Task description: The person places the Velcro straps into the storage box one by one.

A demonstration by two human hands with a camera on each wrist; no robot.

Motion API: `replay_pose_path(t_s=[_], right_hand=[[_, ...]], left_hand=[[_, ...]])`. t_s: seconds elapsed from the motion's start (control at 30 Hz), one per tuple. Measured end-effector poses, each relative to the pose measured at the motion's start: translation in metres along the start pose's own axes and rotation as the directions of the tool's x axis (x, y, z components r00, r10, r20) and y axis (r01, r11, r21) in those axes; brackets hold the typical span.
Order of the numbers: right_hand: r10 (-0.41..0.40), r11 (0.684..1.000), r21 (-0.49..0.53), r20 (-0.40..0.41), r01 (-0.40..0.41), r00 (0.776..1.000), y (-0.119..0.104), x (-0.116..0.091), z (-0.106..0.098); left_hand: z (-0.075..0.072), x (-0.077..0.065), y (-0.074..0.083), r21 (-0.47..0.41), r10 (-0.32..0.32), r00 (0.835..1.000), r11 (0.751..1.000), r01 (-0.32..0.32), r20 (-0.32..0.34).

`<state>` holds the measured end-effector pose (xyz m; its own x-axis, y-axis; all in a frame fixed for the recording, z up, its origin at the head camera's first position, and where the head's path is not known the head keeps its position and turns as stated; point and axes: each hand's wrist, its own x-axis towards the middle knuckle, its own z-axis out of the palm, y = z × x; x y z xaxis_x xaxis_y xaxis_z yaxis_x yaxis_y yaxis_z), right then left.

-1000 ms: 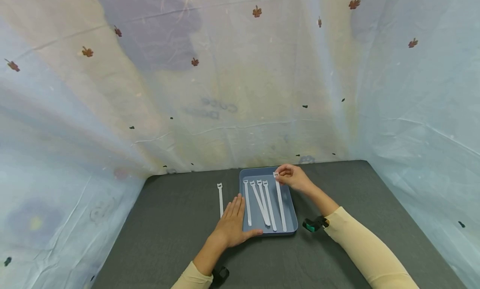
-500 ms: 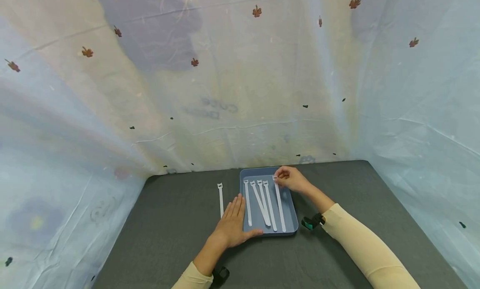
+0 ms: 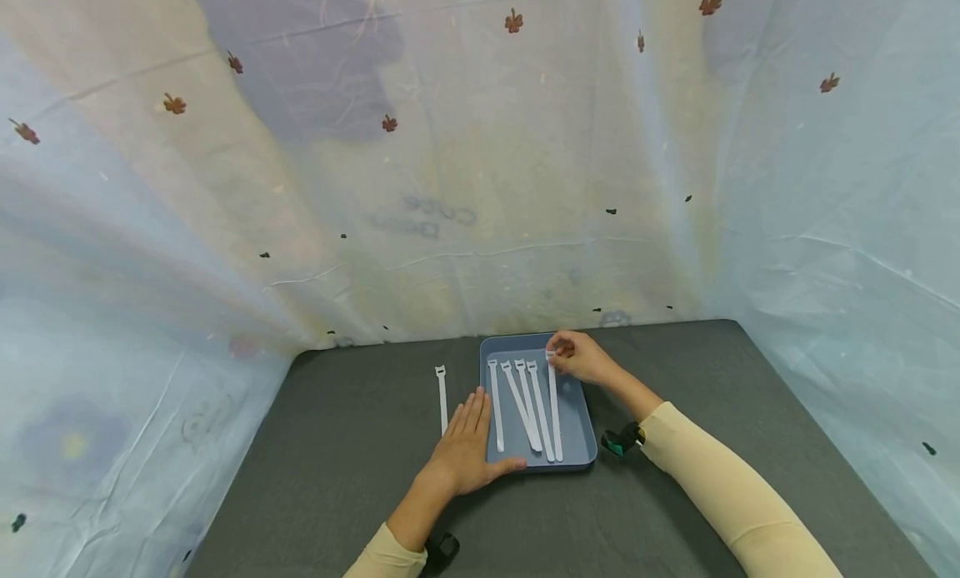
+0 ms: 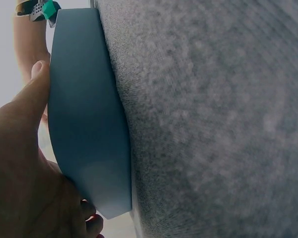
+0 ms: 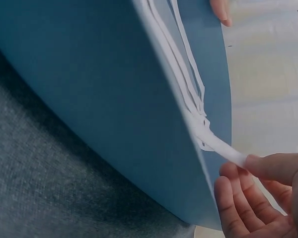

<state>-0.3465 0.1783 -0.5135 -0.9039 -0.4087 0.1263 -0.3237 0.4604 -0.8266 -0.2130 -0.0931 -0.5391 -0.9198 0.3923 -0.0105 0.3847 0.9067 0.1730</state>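
In the head view a shallow blue-grey tray (image 3: 579,436) lies on the dark table. My right hand (image 3: 587,360) pinches the slotted head end of a white cable strap (image 3: 554,416) near the tray's far right corner. The strap's tail reaches towards the near rim; in the right wrist view the held strap (image 5: 223,151) slants up off the tray. Several other white straps (image 3: 496,411) lie lengthwise in the tray, two of them overlapping at their lower ends. My left hand (image 3: 461,453) rests over the near left corner with straight fingers, its thumb (image 4: 36,82) against the tray's rim.
One more white strap (image 3: 442,399) lies on the table left of the tray, its lower end hidden behind my left hand. Dark grey cloth (image 3: 360,445) covers the table. Printed translucent sheeting (image 3: 480,186) hangs close behind the tray and along both sides.
The held strap has swung left at its tail and now lies close beside the neighbouring strap. My right hand has shifted slightly left. The left hand stays in place.
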Motion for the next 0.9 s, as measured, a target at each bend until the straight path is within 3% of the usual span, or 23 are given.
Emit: replay_pose_path(t_s=[0.43, 0.9], right_hand=[[-0.005, 0.987, -0.162, 0.005, 0.006, 1.000, -0.001, 0.008, 0.001], [-0.041, 0.970, -0.238, 0.049, 0.051, 0.998, 0.000, 0.014, 0.001]], left_hand=[[0.001, 0.000, -0.001, -0.016, 0.009, 1.000, 1.000, -0.009, -0.014], [-0.001, 0.000, 0.000, -0.005, 0.001, 1.000, 1.000, -0.001, 0.002]])
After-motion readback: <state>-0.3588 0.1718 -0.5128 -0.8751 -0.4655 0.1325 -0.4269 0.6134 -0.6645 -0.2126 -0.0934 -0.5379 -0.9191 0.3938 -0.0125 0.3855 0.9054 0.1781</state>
